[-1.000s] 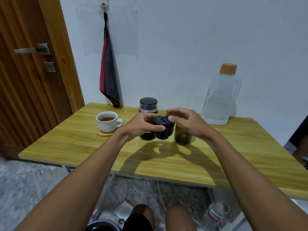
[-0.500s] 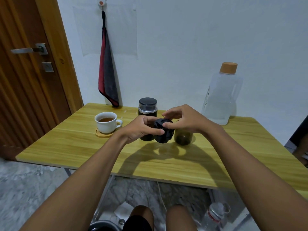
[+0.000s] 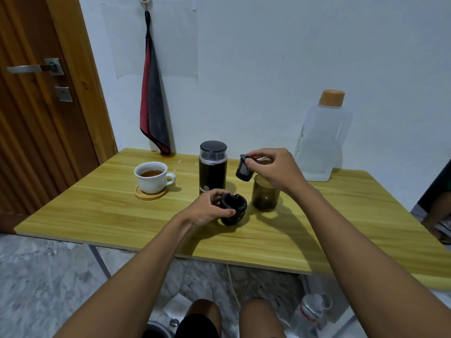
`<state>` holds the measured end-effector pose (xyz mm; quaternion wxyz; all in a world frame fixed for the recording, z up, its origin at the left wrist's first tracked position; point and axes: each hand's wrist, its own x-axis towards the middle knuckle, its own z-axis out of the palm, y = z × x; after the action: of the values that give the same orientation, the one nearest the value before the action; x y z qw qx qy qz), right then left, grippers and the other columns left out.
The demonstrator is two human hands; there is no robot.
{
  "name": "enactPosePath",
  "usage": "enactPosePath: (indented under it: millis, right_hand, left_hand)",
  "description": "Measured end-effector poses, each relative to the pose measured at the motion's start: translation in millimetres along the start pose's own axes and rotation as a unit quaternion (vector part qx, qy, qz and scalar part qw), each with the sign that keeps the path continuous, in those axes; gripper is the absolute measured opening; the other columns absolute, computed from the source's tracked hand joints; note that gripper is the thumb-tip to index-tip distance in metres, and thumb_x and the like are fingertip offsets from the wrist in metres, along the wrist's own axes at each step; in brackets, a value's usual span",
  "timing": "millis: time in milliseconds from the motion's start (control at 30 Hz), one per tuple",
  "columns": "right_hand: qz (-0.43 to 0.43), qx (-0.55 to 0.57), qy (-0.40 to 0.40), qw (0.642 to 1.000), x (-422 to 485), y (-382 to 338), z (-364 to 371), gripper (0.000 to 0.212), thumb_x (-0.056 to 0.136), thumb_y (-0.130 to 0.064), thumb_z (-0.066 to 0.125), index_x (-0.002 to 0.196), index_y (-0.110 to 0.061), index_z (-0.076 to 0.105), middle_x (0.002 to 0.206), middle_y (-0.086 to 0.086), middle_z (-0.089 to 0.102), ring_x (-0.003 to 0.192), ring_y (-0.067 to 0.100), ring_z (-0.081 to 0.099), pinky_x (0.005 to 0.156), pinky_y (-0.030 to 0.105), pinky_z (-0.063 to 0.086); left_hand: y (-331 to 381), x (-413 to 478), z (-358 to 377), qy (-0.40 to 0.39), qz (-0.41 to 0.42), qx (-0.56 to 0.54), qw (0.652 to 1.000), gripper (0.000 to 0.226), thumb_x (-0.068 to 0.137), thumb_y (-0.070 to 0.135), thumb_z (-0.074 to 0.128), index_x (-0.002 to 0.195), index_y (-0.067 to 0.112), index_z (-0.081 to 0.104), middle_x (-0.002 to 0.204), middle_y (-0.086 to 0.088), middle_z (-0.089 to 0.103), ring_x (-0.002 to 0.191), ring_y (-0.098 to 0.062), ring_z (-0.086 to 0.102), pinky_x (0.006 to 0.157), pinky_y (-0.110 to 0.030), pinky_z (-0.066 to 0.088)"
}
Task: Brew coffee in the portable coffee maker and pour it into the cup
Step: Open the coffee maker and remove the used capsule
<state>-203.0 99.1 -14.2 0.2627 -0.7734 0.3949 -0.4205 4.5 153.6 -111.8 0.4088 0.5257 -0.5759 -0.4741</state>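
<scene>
Holding filter basket above black holder.

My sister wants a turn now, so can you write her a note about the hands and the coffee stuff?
Left hand grips the black filter holder, down at the table.
Right hand pinches the mesh filter near the dark glass.
Coffee maker body stands behind them; the white cup on its coaster holds brown drink.
Done: coffee poured, filter out.
Left: probably emptying the filter and reassembling.
</scene>
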Motion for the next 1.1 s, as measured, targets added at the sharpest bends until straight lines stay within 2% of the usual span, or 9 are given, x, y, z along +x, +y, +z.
enactPosePath:
  millis: [167, 300, 400, 500, 733, 867, 967, 1033, 1100]
  right_hand:
    - [0.004, -0.002, 0.004, 1.0, -2.1, 2.9, 0.4, 0.015, 0.086, -0.031, 0.074, 0.101, -0.029, 0.077, 0.09, -0.022, 0.071, 0.087, -0.005, 0.068, 0.074, 0.015, 0.054]
    - [0.003, -0.001, 0.005, 1.0, -3.3, 4.9, 1.5, 0.017, 0.086, -0.033, 0.075, 0.102, -0.028, 0.077, 0.094, -0.016, 0.073, 0.089, -0.003, 0.069, 0.076, 0.017, 0.055]
    - [0.003, -0.003, 0.01, 1.0, -2.7, 6.2, 1.4, 0.019, 0.084, -0.035, 0.076, 0.101, -0.027, 0.077, 0.097, -0.012, 0.074, 0.089, -0.001, 0.069, 0.077, 0.017, 0.055]
    - [0.004, -0.008, 0.033, 0.999, 1.6, 8.1, -4.1, 0.019, 0.084, -0.036, 0.077, 0.1, -0.026, 0.077, 0.097, -0.011, 0.075, 0.088, 0.0, 0.069, 0.072, 0.013, 0.053]
    - [0.024, -0.024, 0.111, 0.993, 28.5, 21.9, -35.7, 0.021, 0.083, -0.039, 0.076, 0.097, -0.024, 0.077, 0.092, -0.012, 0.072, 0.088, 0.002, 0.068, 0.074, 0.018, 0.055]
    - [0.052, -0.053, 0.112, 0.991, 47.7, 48.6, -45.9, 0.028, 0.081, -0.042, 0.078, 0.101, -0.023, 0.074, 0.093, -0.008, 0.068, 0.092, 0.009, 0.066, 0.073, 0.019, 0.049]
    - [0.08, -0.067, 0.111, 0.988, 64.7, 80.2, -47.0, 0.038, 0.079, -0.044, 0.079, 0.106, -0.019, 0.073, 0.098, -0.004, 0.069, 0.092, 0.013, 0.065, 0.072, 0.019, 0.047]
    - [0.093, -0.078, 0.106, 0.987, 73.9, 100.3, -41.6, 0.039, 0.078, -0.044, 0.079, 0.106, -0.017, 0.074, 0.1, -0.003, 0.07, 0.092, 0.013, 0.065, 0.072, 0.021, 0.047]
    - [0.109, -0.084, 0.101, 0.985, 86.5, 123.4, -34.8, 0.033, 0.078, -0.041, 0.079, 0.1, -0.017, 0.075, 0.098, -0.003, 0.072, 0.092, 0.015, 0.066, 0.073, 0.026, 0.051]
  left_hand:
    - [-5.8, 0.6, -2.7, 0.005, -0.008, 0.005, 1.0, 0.047, 0.083, -0.001, 0.078, 0.121, 0.018, 0.06, 0.114, 0.003, 0.069, 0.095, 0.006, 0.067, 0.076, -0.007, 0.051]
    - [-4.2, -0.5, -5.5, -0.004, -0.008, 0.035, 0.999, 0.05, 0.084, -0.001, 0.076, 0.127, 0.017, 0.058, 0.119, 0.001, 0.067, 0.113, -0.011, 0.063, 0.08, -0.009, 0.05]
    - [1.4, -1.9, -4.6, -0.009, -0.005, 0.069, 0.998, 0.065, 0.085, 0.007, 0.078, 0.142, 0.015, 0.049, 0.132, -0.001, 0.06, 0.127, -0.017, 0.055, 0.092, -0.015, 0.047]
    - [13.3, -2.0, -0.4, 0.009, 0.023, 0.111, 0.993, 0.079, 0.085, 0.023, 0.081, 0.152, 0.018, 0.04, 0.143, 0.0, 0.052, 0.133, -0.014, 0.048, 0.106, -0.027, 0.042]
    - [57.1, 22.4, 29.9, 0.069, 0.131, 0.175, 0.973, 0.072, 0.083, 0.046, 0.08, 0.146, 0.025, 0.051, 0.139, 0.003, 0.06, 0.131, -0.008, 0.052, 0.111, -0.033, 0.043]
    - [66.3, 58.7, 57.5, 0.06, 0.117, 0.258, 0.957, 0.089, 0.081, 0.053, 0.078, 0.154, 0.021, 0.039, 0.156, 0.001, 0.044, 0.143, -0.014, 0.04, 0.112, -0.028, 0.034]
    - [64.4, 88.3, 68.2, 0.028, 0.079, 0.316, 0.945, 0.101, 0.079, 0.059, 0.077, 0.158, 0.018, 0.028, 0.164, -0.001, 0.03, 0.15, -0.018, 0.03, 0.119, -0.034, 0.03]
    - [63.5, 100.2, 68.6, 0.005, 0.058, 0.341, 0.938, 0.103, 0.079, 0.06, 0.077, 0.158, 0.017, 0.028, 0.163, -0.002, 0.033, 0.148, -0.02, 0.034, 0.117, -0.034, 0.033]
    - [63.6, 112.7, 67.6, -0.02, 0.046, 0.356, 0.933, 0.099, 0.079, 0.059, 0.077, 0.157, 0.015, 0.033, 0.156, -0.004, 0.044, 0.138, -0.02, 0.046, 0.107, -0.03, 0.041]
